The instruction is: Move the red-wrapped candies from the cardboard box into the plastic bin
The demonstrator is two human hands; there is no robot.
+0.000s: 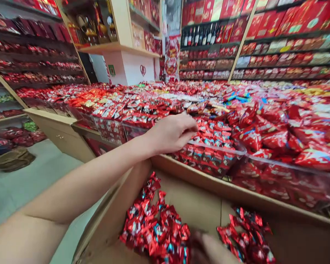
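With the left hand (172, 132) bunched nearly closed over the red candies (211, 146) in the clear bin (236, 151), its contents hidden, staying low should avoid spills, while the blurred right hand (209, 248), grip unclear, lies in the cardboard box (194, 205).

Small candies in shiny red wrappers with twisted ends and touches of blue and white are lying in two loose heaps inside an open cardboard box (198, 205). The larger heap (156, 227) is sitting at seven o'clock in the view. The smaller heap (247, 234) is sitting at five o'clock, with bare cardboard showing between them. At one o'clock from the larger heap, similar red candies (211, 146) are filling a clear plastic bin (238, 151) on the counter, piled about level with its rim, just beside the left hand (172, 132).
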